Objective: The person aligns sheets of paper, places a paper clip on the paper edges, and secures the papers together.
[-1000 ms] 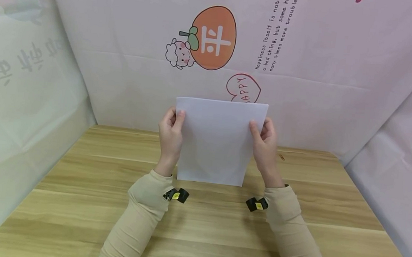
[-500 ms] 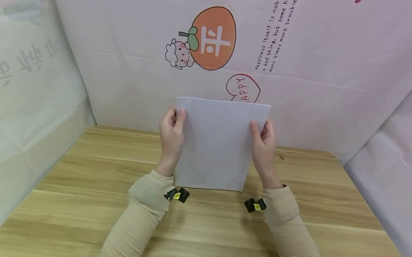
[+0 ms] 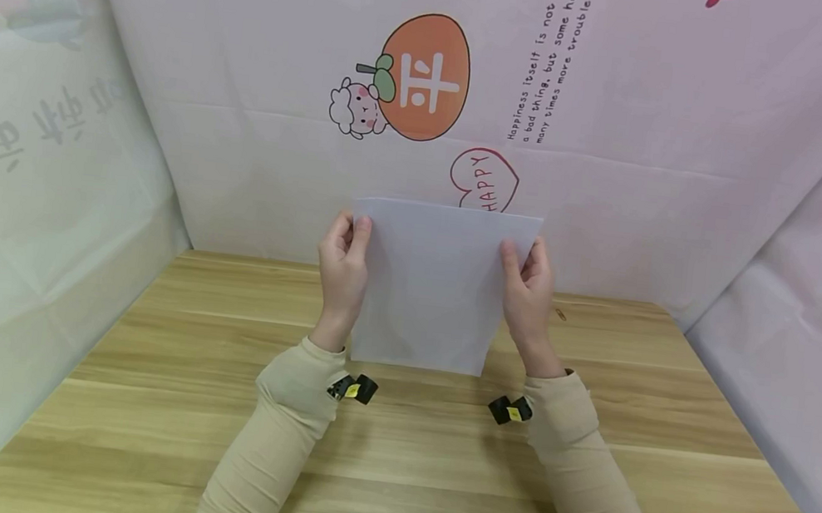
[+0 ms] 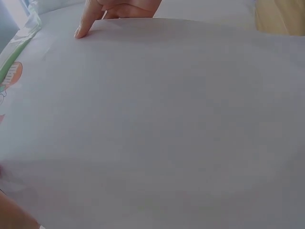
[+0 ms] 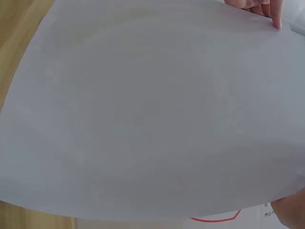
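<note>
- White paper (image 3: 430,292): held up over the tabletop (image 3: 418,475), between the two hands and in front of the printed cloth (image 3: 637,113). From where I stand, I cannot tell whether it is one sheet or several.
- Left hand (image 3: 343,270): grasping the paper's left edge near the top, thumb on the near face.
- Right hand (image 3: 529,298): grasping the right edge at a like height, thumb likewise in front.
- Slip hazard: support comes only from the upper side edges. Should either thumb ease, I judge that side would drop and the paper swing from the other grip.
- Crease hazard: the face looks bowed in both wrist views, though the lens may account for part. Squeezing the hands closer would probably fold it; pulling them apart could tear an edge.
- Misalignment hazard: if there are several sheets, uneven pinching could let them slide out of line.
- Count, handling: hands, two; sleeves (image 3: 263,450), two; black wrist devices (image 3: 365,390), two.
- Count, surroundings: tabletop, one; small brown item (image 3: 560,314) near its far edge, one, too small to identify; heart print (image 3: 485,179), one.
</note>
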The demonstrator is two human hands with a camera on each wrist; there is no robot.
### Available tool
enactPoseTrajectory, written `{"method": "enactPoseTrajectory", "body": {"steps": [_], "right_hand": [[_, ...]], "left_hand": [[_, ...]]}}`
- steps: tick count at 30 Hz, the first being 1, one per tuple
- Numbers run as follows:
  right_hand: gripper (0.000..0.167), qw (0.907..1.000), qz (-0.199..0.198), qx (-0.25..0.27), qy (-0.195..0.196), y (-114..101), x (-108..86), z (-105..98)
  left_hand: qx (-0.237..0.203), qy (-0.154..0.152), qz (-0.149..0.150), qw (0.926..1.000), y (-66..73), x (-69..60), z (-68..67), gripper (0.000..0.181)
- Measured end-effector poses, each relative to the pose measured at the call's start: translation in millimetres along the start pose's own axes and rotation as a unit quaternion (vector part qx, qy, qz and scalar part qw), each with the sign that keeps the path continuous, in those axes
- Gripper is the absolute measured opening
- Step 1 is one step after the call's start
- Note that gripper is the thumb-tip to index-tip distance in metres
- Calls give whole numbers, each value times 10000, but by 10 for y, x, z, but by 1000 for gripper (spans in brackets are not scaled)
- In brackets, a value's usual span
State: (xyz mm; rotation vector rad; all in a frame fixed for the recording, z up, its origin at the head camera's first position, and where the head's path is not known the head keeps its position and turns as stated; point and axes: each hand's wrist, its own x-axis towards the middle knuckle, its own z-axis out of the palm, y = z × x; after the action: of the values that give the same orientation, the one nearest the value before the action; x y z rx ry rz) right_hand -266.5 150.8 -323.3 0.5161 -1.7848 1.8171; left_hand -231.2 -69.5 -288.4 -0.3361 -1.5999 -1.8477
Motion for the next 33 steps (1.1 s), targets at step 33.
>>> {"method": "enactPoseTrajectory", "body": {"steps": [33], "right_hand": [[34,9998,81,-165,-96,16,57,-37]], "left_hand": [[237,534,499,9970,44,99,-76,18]]}}
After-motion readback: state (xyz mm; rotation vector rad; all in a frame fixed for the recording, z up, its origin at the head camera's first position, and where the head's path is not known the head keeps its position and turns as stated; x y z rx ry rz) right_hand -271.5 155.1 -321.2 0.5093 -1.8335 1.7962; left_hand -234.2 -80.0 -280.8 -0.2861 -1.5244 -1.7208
